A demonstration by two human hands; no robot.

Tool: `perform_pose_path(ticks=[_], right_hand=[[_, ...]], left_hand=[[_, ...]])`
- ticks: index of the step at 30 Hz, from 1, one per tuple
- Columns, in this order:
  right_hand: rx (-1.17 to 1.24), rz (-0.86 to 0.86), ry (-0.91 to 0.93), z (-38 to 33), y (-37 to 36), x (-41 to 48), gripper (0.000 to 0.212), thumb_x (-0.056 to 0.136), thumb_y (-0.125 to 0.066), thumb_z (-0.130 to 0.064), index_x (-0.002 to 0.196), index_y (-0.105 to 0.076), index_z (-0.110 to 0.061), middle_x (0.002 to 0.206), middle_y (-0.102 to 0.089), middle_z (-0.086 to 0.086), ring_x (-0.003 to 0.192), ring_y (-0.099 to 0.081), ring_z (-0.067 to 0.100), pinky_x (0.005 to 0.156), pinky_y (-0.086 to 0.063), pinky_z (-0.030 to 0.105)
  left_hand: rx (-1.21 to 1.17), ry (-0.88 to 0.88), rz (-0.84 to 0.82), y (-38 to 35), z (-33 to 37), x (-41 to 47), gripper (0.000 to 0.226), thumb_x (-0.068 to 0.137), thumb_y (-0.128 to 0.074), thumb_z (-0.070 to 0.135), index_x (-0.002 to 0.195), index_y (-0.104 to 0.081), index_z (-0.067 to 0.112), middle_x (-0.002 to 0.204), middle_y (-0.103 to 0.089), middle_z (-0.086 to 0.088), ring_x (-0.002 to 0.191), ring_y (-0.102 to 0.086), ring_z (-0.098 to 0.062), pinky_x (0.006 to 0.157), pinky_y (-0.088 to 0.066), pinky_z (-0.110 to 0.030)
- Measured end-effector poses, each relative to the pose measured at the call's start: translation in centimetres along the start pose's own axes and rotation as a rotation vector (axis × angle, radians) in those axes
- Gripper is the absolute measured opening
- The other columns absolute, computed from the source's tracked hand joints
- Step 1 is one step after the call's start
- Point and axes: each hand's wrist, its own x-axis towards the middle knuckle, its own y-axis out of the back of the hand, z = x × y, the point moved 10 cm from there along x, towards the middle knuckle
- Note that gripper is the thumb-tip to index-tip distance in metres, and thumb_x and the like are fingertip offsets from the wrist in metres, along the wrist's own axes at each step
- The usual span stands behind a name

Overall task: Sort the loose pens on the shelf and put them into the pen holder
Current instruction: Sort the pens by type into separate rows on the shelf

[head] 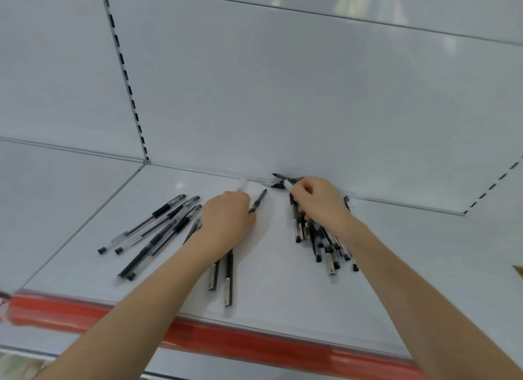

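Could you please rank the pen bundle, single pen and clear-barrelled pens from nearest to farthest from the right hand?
1. Pen bundle: gripped by the right hand.
2. Single pen: centre, in the left hand.
3. Clear-barrelled pens: far left.

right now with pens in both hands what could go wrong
The bundle splays loosely below the right hand, so pens may slip out. The left hand grips one pen while its forearm crosses above two dark pens near the shelf front; it might sweep them off.
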Motion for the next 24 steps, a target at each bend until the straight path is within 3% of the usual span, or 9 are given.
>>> perform_pose_path(ticks=[3, 7, 10, 14, 24], right_hand=[[0.322, -0.017, -0.064, 1.1, 1.7, -1.4, 0.015, 0.094, -0.049, -0.014, 0.092, -0.062, -0.006, 0.070, -0.061, 0.003, 0.050, -0.056, 0.009, 0.048, -0.047, 0.020], [0.540, 0.029, 0.012, 0.3, 5.3, -3.4, 0.020, 0.093, -0.048, -0.008, 0.090, -0.066, -0.015, 0.062, -0.051, 0.000, 0.051, -0.046, 0.011, 0.046, -0.040, 0.021], [0.561, 0.093, 0.086, -0.9, 7.5, -4.7, 0.022, 0.094, -0.047, -0.013, 0.083, -0.066, -0.013, 0.056, -0.045, -0.001, 0.048, -0.039, 0.013, 0.044, -0.036, 0.022], [0.534, 0.101, 0.149, -2.3, 8.6, -5.7, 0.018, 0.092, -0.051, -0.014, 0.078, -0.062, -0.013, 0.051, -0.049, -0.006, 0.045, -0.041, 0.013, 0.041, -0.036, 0.021], [0.462, 0.026, 0.191, -3.1, 7.8, -6.2, 0.017, 0.092, -0.051, -0.016, 0.079, -0.061, -0.012, 0.051, -0.050, -0.007, 0.043, -0.040, 0.010, 0.040, -0.035, 0.019]], left_hand=[[-0.364, 0.019, 0.004, 1.0, -0.3, -0.8, 0.010, 0.086, -0.053, 0.023, 0.085, -0.054, 0.013, 0.089, -0.064, -0.006, 0.085, -0.059, -0.025, 0.062, -0.038, -0.028], [-0.810, -0.066, -0.005, 2.9, 0.9, -2.7, 0.017, 0.086, -0.056, 0.011, 0.078, -0.048, 0.024, 0.077, -0.062, 0.000, 0.055, -0.059, -0.005, 0.059, -0.045, -0.025], [-0.831, -0.146, 0.035, 4.4, 1.7, -4.4, 0.018, 0.087, -0.056, 0.013, 0.082, -0.054, 0.031, 0.070, -0.061, -0.003, 0.052, -0.045, -0.009, 0.055, -0.038, -0.020], [-0.871, -0.188, 0.041, 5.7, 2.5, -5.9, 0.019, 0.085, -0.059, 0.022, 0.078, -0.058, 0.040, 0.074, -0.061, -0.003, 0.053, -0.046, -0.010, 0.052, -0.036, -0.015], [-0.846, -0.206, 0.025, 6.4, 3.3, -7.0, 0.022, 0.086, -0.059, 0.018, 0.075, -0.057, 0.037, 0.072, -0.061, -0.013, 0.045, -0.039, -0.005, 0.047, -0.033, -0.011]])
